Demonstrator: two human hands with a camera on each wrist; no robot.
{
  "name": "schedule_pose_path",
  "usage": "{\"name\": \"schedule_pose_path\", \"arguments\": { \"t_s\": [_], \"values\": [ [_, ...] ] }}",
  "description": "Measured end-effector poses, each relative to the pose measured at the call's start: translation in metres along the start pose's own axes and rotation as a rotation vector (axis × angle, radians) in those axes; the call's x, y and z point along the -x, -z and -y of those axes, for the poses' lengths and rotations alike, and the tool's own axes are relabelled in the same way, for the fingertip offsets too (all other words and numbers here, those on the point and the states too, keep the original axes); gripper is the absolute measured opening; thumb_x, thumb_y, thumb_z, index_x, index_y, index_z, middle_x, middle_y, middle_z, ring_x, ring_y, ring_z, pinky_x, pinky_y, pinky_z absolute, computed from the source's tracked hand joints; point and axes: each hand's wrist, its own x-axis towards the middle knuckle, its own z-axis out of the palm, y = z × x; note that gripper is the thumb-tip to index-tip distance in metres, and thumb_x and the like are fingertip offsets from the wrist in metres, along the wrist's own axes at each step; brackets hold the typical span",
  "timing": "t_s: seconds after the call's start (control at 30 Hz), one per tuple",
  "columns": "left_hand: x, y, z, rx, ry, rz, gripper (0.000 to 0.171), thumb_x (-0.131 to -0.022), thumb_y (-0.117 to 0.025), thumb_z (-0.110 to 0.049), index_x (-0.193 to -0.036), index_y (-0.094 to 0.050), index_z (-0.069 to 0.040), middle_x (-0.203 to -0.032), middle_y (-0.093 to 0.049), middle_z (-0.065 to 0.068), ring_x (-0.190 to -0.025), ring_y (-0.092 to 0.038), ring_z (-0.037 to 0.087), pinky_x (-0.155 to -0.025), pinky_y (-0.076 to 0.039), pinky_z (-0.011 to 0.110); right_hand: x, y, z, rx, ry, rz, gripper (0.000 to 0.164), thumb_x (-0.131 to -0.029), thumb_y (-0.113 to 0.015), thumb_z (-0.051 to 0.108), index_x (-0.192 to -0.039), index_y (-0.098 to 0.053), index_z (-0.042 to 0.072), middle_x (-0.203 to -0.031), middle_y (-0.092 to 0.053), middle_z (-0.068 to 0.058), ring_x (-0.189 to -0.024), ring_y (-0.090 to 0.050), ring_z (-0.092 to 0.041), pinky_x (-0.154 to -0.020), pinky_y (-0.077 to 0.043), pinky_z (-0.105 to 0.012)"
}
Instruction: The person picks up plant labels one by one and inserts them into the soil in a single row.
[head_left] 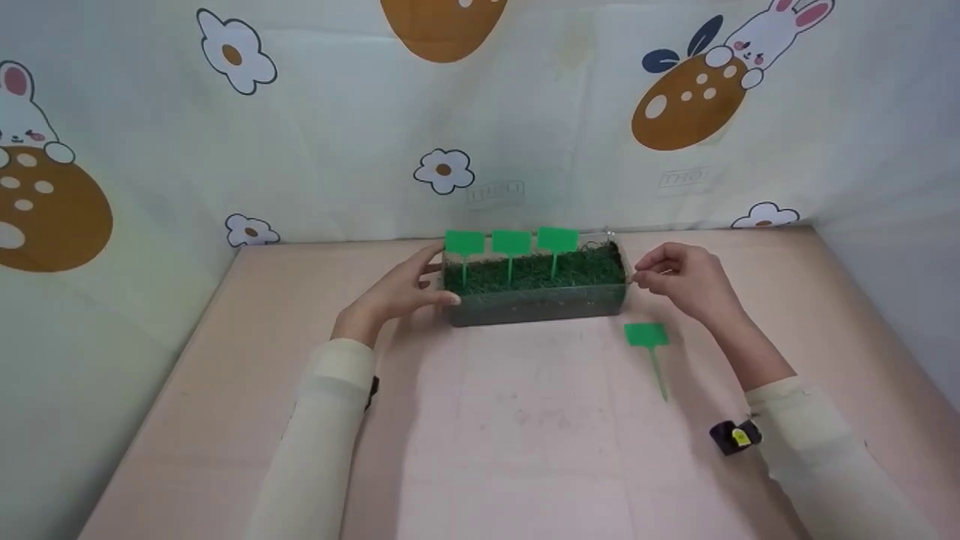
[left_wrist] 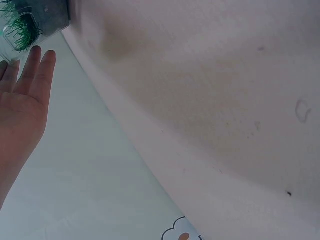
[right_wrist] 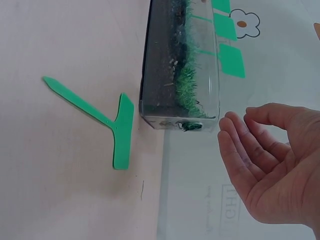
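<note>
A clear plastic planter box (head_left: 540, 304) of dark soil and green grass (right_wrist: 187, 90) stands near the back of the table. Three green T-shaped plant labels (head_left: 511, 243) stand upright in the grass, toward the left and middle. My left hand (head_left: 401, 289) is at the box's left end, thumb along the front corner and fingers reaching toward the back. In the left wrist view those fingers look straight. Just off the right end, my right hand (head_left: 686, 281) hangs with loosely bent fingers and nothing between them. Another green plant label (head_left: 646, 335) lies flat on the table, below that hand.
The pale pink table (head_left: 525, 450) meets a white patterned curtain (head_left: 337, 150) right behind the box. Printed rabbits and flowers decorate it. A small black device (head_left: 735, 436) is worn at the right sleeve.
</note>
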Motion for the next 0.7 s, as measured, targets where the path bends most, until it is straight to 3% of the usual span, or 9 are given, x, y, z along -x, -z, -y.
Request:
{"name": "schedule_pose_path", "arguments": {
  "t_s": [0.27, 0.7],
  "values": [
    [0.0005, -0.0007, 0.0005, -0.003, 0.016, -0.003, 0.094, -0.085, -0.080, -0.028, -0.158, -0.022, -0.032, -0.166, -0.023, -0.002, -0.151, -0.031, 0.025, -0.125, -0.031, 0.045, 0.0014, 0.0012, -0.0034, 0.020, 0.002, 0.004, 0.021, -0.094, -0.068, 0.020, -0.106, -0.068, 0.003, -0.096, -0.074, -0.008, -0.076, -0.064, 0.004, -0.070, -0.055, -0.017],
    [0.0000, -0.0005, 0.0011, 0.003, 0.003, -0.003, 0.093, -0.085, -0.080, -0.026, -0.158, -0.023, -0.030, -0.166, -0.023, -0.001, -0.152, -0.030, 0.026, -0.125, -0.031, 0.046, 0.0051, 0.0033, -0.0092, 0.046, -0.015, 0.016, 0.022, -0.094, -0.067, 0.021, -0.107, -0.068, 0.003, -0.098, -0.073, -0.010, -0.076, -0.065, -0.004, -0.067, -0.055, -0.021]
  ]
}}
